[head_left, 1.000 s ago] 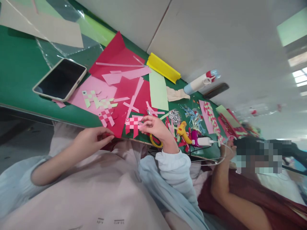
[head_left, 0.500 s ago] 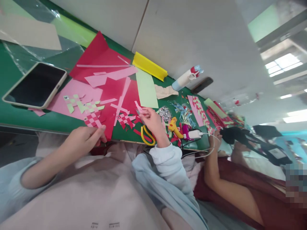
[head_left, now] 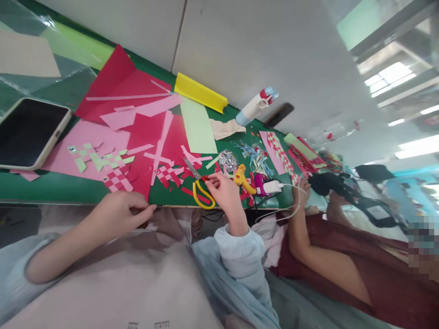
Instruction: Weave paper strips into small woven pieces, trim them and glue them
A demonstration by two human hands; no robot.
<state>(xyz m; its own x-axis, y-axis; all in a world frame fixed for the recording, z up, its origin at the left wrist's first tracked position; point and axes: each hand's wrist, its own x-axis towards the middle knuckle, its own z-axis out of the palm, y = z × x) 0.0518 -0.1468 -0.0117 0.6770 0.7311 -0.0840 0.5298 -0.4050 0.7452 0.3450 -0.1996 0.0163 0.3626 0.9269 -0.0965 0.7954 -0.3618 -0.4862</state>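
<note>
My right hand (head_left: 222,189) pinches the scissors (head_left: 203,196) at the near end of the blades, beside a handle loop. The scissors have yellow handles with red and lie on the green table. Over the table's front edge hovers my left hand (head_left: 121,212), thumb apart from loosely curled fingers, nothing visible in it. Just beyond it is a woven pink-and-red paper fish (head_left: 118,178). A green-and-pink woven fish (head_left: 84,155) lies farther left, and a smaller red-and-pink one (head_left: 168,174) between my hands. Pale pink strips (head_left: 192,157) lie near the scissor tips.
Red paper sheets (head_left: 140,132) and a light green sheet (head_left: 199,128) cover the middle. A phone (head_left: 32,132) lies left. To the right are a yellow glue gun (head_left: 244,179), a purple device with a white plug (head_left: 265,185), cables and a bottle (head_left: 257,106). A co-worker's arm (head_left: 318,260) rests close by.
My right hand has let go of a pink paper strip and come down onto the scissors. My left hand has drawn back from the woven fish, its thumb parting from the fingers.
</note>
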